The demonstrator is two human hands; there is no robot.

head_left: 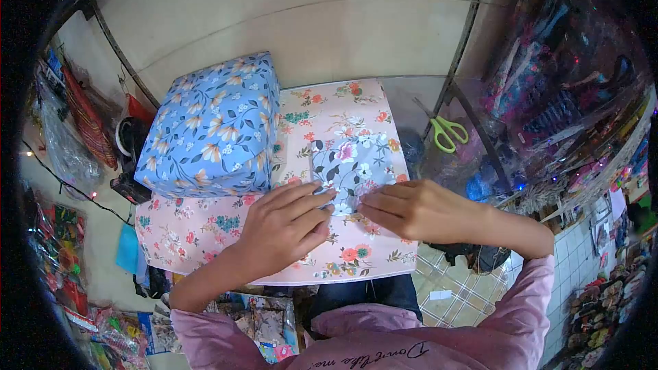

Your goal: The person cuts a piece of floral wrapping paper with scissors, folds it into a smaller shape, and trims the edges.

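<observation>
A small grey-blue floral paper piece [348,168] lies on pink floral paper [199,233] in front of me. My left hand [288,218] rests at its lower left corner, fingers extended and slightly apart. At its lower right edge, my right hand [397,209] has its fingers pressed together, their tips on the paper; whether they pinch the edge is hard to make out. To the left of the small piece stands a large box wrapped in blue floral paper [212,123].
Green-handled scissors [449,133] lie at the right, beyond the pink paper. Plastic-wrapped goods [548,89] fill the far right. More packets [65,253] hang at the left. A pale wall [295,27] rises behind.
</observation>
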